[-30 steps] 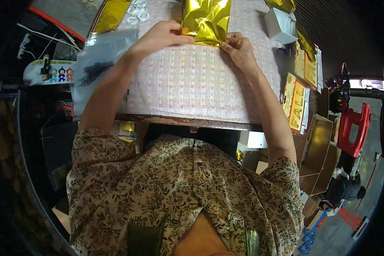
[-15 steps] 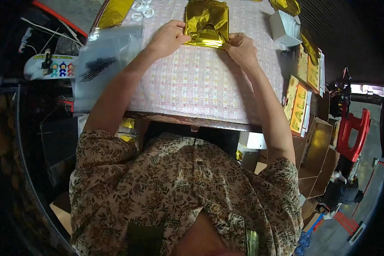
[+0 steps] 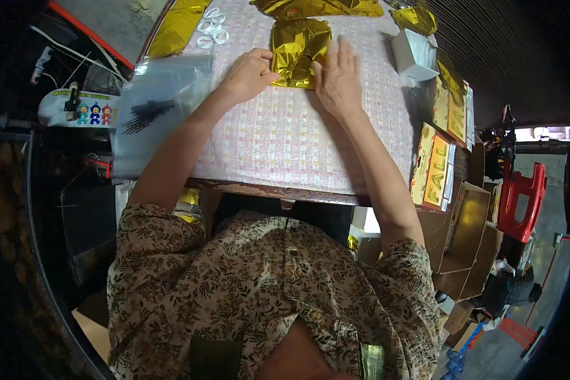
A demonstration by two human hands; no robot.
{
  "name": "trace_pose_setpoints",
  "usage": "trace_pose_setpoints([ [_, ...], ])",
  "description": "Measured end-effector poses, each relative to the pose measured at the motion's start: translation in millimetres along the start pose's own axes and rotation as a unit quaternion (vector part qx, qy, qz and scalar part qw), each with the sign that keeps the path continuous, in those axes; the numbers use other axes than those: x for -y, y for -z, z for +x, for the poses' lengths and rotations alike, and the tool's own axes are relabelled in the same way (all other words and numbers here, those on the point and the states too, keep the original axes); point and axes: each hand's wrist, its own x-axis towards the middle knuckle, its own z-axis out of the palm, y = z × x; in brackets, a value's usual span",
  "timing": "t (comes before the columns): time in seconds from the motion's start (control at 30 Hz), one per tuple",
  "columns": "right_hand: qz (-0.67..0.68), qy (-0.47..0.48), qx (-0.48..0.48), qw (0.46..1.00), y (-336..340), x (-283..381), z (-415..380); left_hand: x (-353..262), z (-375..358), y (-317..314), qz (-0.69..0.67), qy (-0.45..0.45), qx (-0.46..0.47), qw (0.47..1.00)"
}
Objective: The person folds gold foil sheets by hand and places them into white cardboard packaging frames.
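A folded gold foil balloon point(image 3: 301, 47) lies flat on the patterned tablecloth, its shiny surface creased. My left hand point(image 3: 252, 75) is closed at its lower left edge, thumb and fingers pinching the foil. Along the right edge, my right hand point(image 3: 339, 79) has its fingers stretched out, slightly blurred, with the thumb at the foil's lower right corner. More gold foil point(image 3: 320, 6) lies just beyond the folded piece. Left of my left hand are clear plastic bags point(image 3: 171, 79) with thin black sticks point(image 3: 149, 115) on them.
White rings point(image 3: 213, 28) and a gold foil piece point(image 3: 178, 26) are at the back left. On the right stand a white box point(image 3: 414, 56) of cards and printed FALL packages point(image 3: 434, 168). An open cardboard box point(image 3: 467, 221) and a red stool point(image 3: 527, 199) are beyond the table's right side.
My right hand has gone from gripping the lower right corner to stretched fingers along the right edge. The view has shifted, showing more gold foil at the back.
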Motion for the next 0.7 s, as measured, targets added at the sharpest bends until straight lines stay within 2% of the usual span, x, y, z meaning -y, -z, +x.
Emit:
trace_pose_setpoints([
  [0.17, 0.044, -0.008, 0.045, 0.998, -26, 13, 11, 1, -2, 2, -0.004, 0.000, -0.002, 1.000],
  [0.23, -0.034, -0.069, 0.134, 0.988, -32, 17, 7, 7, -3, -4, -0.031, 0.002, -0.017, 0.999],
  [0.4, 0.011, -0.089, 0.100, 0.991, -39, 16, 2, 5, -12, -9, -0.067, 0.021, -0.067, 0.995],
  [0.5, 0.007, -0.099, 0.105, 0.990, -39, 17, 1, 2, -12, -7, -0.030, 0.035, -0.048, 0.998],
  [0.57, 0.001, -0.099, 0.106, 0.989, -39, 17, 1, -2, -14, -8, 0.049, -0.066, -0.123, 0.989],
  [0.6, -0.006, -0.098, 0.107, 0.989, -39, 17, 1, -6, -14, -7, 0.048, -0.066, -0.122, 0.989],
  [0.67, -0.004, -0.095, 0.109, 0.989, -38, 17, 1, -13, -16, -4, 0.245, -0.141, -0.060, 0.957],
  [0.7, -0.003, -0.092, 0.108, 0.990, -36, 18, 2, -9, -17, -8, 0.245, -0.141, -0.059, 0.958],
])
